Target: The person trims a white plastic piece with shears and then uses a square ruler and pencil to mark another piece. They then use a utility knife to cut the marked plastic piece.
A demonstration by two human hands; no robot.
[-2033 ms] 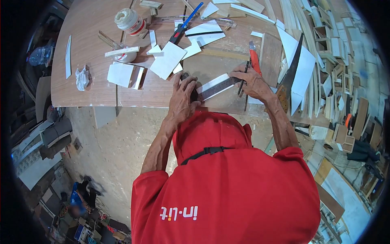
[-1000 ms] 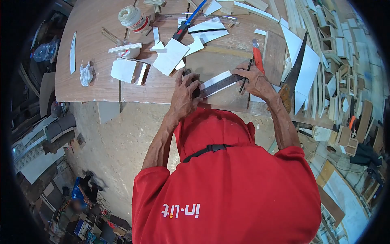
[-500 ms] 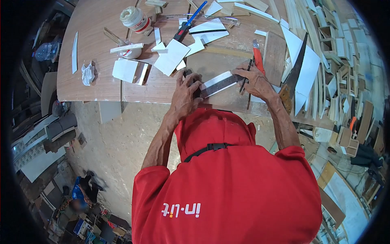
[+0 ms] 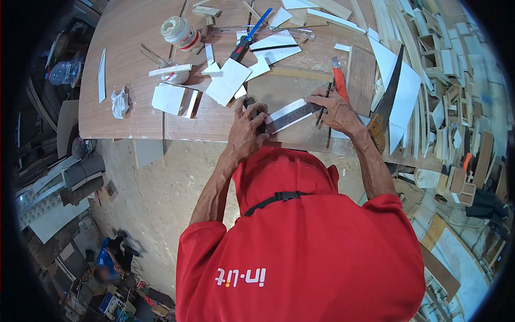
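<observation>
My left hand point(image 4: 248, 127) is closed round the dark handle of a try square point(image 4: 289, 119), near the table's front edge. The square's metal blade lies slantwise over a white strip of board point(image 4: 285, 107). At the blade's far end, my right hand point(image 4: 335, 111) presses with its fingertips and grips a dark pencil point(image 4: 323, 106). Just beyond that hand lies a red-handled tool point(image 4: 339, 80). A white board offcut point(image 4: 228, 81) and a blue-and-black utility knife point(image 4: 248, 40) are beyond my left hand.
A handsaw point(image 4: 390, 96) lies right of my right hand, beside long wood strips point(image 4: 402, 32). On the table's left are an open jar point(image 4: 179, 32), a glue-smeared tub point(image 4: 174, 76), a crumpled white bag point(image 4: 120, 103) and small white boards point(image 4: 169, 99). A person point(image 4: 110, 257) is at lower left.
The camera view has shifted slightly, moving the table a little down and right in the picture. Both hands keep their hold on the try square.
</observation>
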